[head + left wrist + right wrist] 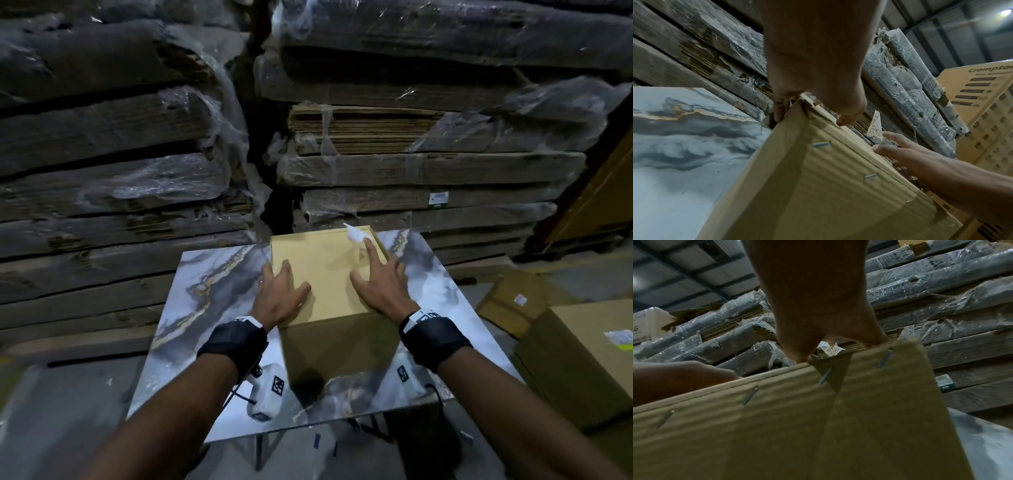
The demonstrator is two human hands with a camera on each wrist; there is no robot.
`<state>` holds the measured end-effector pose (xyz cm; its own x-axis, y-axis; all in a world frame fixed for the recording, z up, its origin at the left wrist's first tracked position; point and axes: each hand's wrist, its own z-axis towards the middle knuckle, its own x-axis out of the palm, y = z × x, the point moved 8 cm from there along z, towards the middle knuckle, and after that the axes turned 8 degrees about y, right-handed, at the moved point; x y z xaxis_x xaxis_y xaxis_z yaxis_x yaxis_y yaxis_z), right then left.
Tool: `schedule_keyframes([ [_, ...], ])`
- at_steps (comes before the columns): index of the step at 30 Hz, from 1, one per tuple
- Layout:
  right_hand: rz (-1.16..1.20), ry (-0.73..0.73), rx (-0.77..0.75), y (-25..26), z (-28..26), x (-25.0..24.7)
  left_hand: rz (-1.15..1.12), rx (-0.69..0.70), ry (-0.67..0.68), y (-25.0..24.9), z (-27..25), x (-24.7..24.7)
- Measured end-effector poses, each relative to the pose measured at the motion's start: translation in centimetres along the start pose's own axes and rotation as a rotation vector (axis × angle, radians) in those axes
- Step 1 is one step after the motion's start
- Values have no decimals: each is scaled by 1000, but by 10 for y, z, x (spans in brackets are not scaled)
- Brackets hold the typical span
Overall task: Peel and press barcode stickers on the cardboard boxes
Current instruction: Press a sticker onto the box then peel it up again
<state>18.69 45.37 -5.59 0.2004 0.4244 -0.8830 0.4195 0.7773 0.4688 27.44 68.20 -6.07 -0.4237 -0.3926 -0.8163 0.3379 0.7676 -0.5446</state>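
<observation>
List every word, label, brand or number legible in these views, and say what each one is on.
"Crompto", cut off by the frame edge: on the printed carton at right in the left wrist view.
"G", a cut-off fragment: on the white carton at left in the right wrist view.
Barcode sticker at the right hand: square code and print, too small to read.
Green-edged label on the wrapped cardboard stack: unreadable.
Labels on the floor boxes: blurred.

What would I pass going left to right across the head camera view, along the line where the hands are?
Wrapped cardboard stacks → bare marble tabletop → left hand on the cardboard box → right hand, its fingertip touching the sticker → sealed boxes on the floor.
</observation>
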Motion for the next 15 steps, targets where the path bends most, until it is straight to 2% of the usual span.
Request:
schedule_keyframes([
  [7,63,23,-49,-7,25,-5,-71,-34,-4,0,-11,10],
  [12,101,34,-97,6,10,-1,-150,-32,-15,-6,-28,0],
  [15,103,47,-142,19,-3,3,-187,-57,-56,7,-41,-6],
])
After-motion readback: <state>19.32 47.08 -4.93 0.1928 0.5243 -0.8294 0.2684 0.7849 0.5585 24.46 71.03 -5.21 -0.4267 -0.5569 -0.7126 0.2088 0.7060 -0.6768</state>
